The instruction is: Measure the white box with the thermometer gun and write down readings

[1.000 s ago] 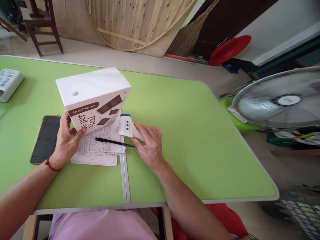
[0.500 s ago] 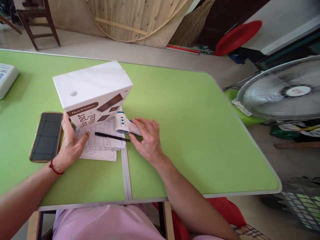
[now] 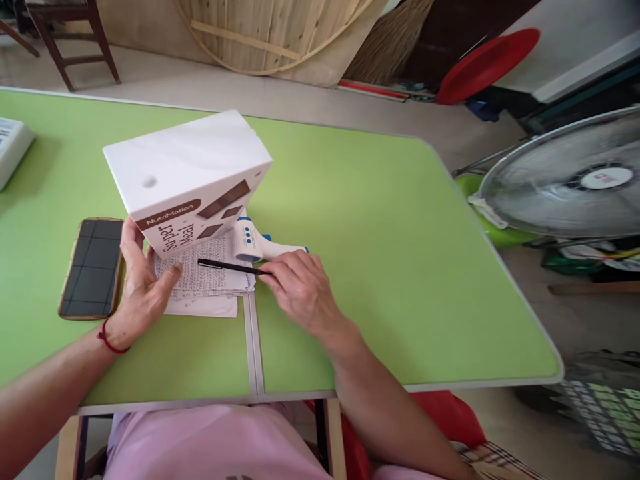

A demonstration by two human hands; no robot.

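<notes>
My right hand [image 3: 303,290] pinches the end of a black pen [image 3: 225,265], which lies slantwise over handwritten sheets of paper [image 3: 200,283]. Just beyond those fingers is a white and blue handheld infrared thermometer [image 3: 249,241], its handle partly behind the hand. A white "NutriMotion Super Meal" box [image 3: 187,150] stands upright over the far part of the sheets. My left hand [image 3: 143,283] rests against the box's lower left corner, thumb spread out over the paper and fingers partly hidden by the box. It does not appear to grip anything.
A phone [image 3: 93,267] lies left of my left hand on the green table [image 3: 380,267]. A white device [image 3: 11,150] sits at the far left edge. Beyond the table's right side stand a fan [image 3: 575,180] and a red round item [image 3: 487,65].
My right hand has left the thermometer's handle and closed on the pen's end. The pen has lifted and shifted slightly to the right. My left hand stays beside the box.
</notes>
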